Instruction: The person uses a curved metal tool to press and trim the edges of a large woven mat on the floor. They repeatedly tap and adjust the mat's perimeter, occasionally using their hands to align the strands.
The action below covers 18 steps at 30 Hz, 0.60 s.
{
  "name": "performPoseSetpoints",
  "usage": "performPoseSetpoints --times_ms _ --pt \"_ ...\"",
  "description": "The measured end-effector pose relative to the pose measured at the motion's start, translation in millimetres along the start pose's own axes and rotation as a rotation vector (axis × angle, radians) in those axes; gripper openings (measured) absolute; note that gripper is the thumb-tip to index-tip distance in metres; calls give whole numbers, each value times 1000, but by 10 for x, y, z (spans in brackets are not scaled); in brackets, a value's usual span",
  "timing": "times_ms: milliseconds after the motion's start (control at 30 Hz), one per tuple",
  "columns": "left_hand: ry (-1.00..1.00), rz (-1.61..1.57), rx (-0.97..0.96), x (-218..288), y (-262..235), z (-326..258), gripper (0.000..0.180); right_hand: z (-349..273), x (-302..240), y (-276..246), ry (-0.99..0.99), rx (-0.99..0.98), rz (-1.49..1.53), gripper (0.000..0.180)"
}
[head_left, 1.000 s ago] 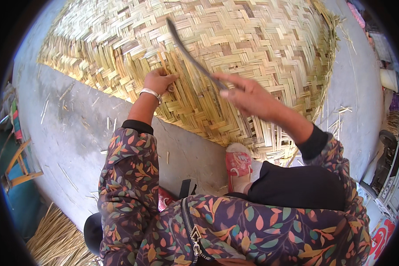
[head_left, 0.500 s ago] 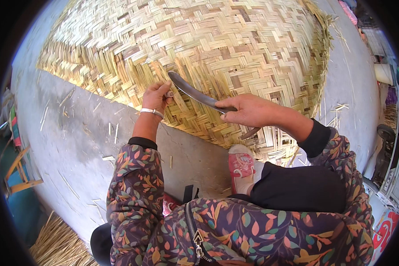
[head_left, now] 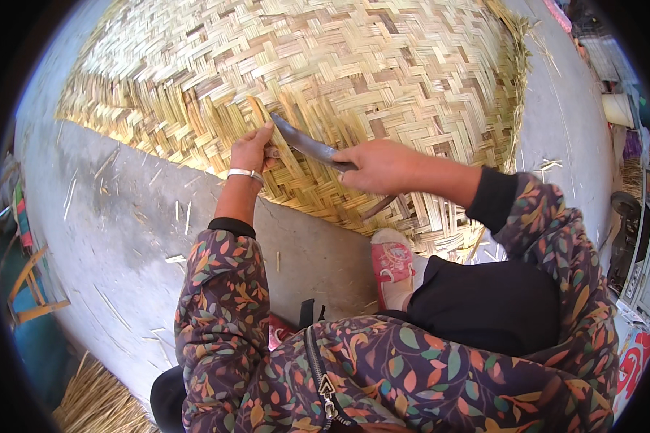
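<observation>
A large mat woven from flat pale-yellow reed strips (head_left: 383, 94) spreads before me. At its near edge my left hand (head_left: 251, 151) is closed, thumb and fingertips pinched on a reed strip (head_left: 257, 108) that stands up from the weave. My right hand (head_left: 374, 166) grips a dark, curved, sickle-like blade (head_left: 303, 141). The blade's rounded tip lies beside the raised strip, just right of my left fingertips. Below my right hand, a brownish curved end (head_left: 378, 207) sticks out, seemingly the tool's tail. My fingers hide the strip's lower part.
Grey concrete floor (head_left: 123, 231) with scattered reed bits surrounds the mat. A bundle of straw (head_left: 97, 400) lies at lower left, below a wooden frame (head_left: 32, 292). My red patterned shoe (head_left: 391, 261) touches the mat's near edge. Assorted household items line the right rim.
My right hand has moved left with the curved blade, and the blade's tip sits slightly further left. The strip by my left fingertips now stands up more; my left hand has barely shifted.
</observation>
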<state>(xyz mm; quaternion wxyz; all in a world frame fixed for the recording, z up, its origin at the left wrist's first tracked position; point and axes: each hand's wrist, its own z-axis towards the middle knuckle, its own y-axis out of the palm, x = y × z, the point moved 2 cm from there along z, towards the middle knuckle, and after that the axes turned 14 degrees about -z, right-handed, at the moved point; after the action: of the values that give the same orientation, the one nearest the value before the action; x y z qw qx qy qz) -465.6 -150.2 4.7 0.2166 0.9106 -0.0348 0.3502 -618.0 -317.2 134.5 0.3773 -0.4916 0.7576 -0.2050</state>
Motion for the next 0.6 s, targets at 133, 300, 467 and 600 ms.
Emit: performPoseSetpoints --times_ms 133,300,467,600 --pt "-56 -59 33 28 82 -95 24 26 -45 213 59 40 -86 35" --pt "-340 -158 97 -18 92 -211 21 176 -82 329 85 122 -106 40" --pt "-284 -78 238 -52 143 0 22 214 -66 386 68 137 -148 46" --pt "-107 119 271 -56 162 131 23 198 -53 362 78 114 -158 39"
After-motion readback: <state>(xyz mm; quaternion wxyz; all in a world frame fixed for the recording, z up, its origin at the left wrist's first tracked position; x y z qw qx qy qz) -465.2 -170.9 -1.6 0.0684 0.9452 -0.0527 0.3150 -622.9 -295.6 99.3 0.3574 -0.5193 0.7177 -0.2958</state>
